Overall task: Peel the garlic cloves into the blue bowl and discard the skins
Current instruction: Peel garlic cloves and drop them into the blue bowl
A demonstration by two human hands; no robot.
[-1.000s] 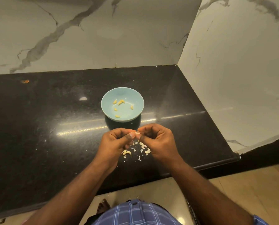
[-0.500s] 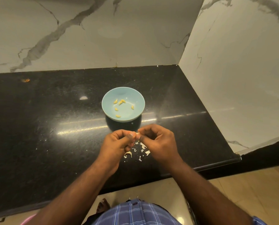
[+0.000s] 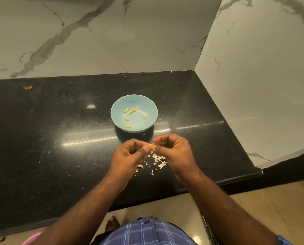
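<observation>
— Where the thumbs meet, what's held?
— A clove (image 3: 149, 145), pinched between the left hand (image 3: 130, 156) and right hand (image 3: 172, 152), fingers of both curled on it, above the counter (image 3: 50, 138).
— Beneath them?
— Skins (image 3: 159, 160) scattered on the counter.
— And the bowl (image 3: 148, 105)?
— Just beyond the hands, upright, holding six peeled cloves (image 3: 130, 112) lying apart on its bottom.

hands: left hand (image 3: 128, 156) and right hand (image 3: 174, 152) pinch one garlic clove (image 3: 149, 145), frame centre
bowl: blue bowl (image 3: 148, 105) above, holding peeled cloves (image 3: 130, 112)
skins: garlic skins (image 3: 159, 160) under hands on black countertop (image 3: 41, 138)
</observation>
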